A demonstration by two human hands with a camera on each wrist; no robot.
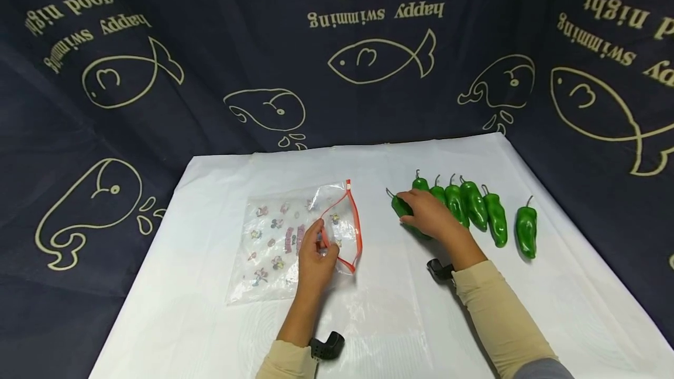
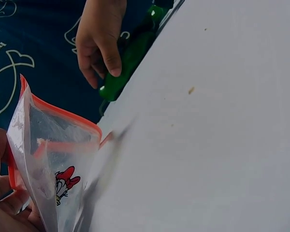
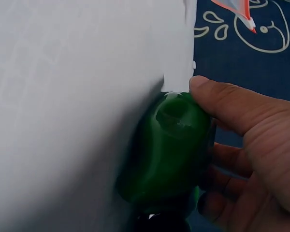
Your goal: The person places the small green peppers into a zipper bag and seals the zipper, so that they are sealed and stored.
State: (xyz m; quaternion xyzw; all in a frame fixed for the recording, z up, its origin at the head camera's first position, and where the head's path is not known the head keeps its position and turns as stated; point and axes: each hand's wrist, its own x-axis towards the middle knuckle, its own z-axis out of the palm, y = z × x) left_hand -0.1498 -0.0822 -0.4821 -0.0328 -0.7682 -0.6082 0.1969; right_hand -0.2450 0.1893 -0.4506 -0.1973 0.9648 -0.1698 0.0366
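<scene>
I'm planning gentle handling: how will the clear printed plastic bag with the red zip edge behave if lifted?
The bag is probably floppy: its thin film looks wrinkled. It is likely light, with no contents visible. It may sag, since the left hand grips only one side.

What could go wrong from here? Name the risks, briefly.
The thin plastic bag may slump shut: the left hand holds only one side of its red rim. The curved stem of the leftmost pepper could snag on that rim if it goes in. The right hand, close to the clustered peppers, might nudge one aside.
</scene>
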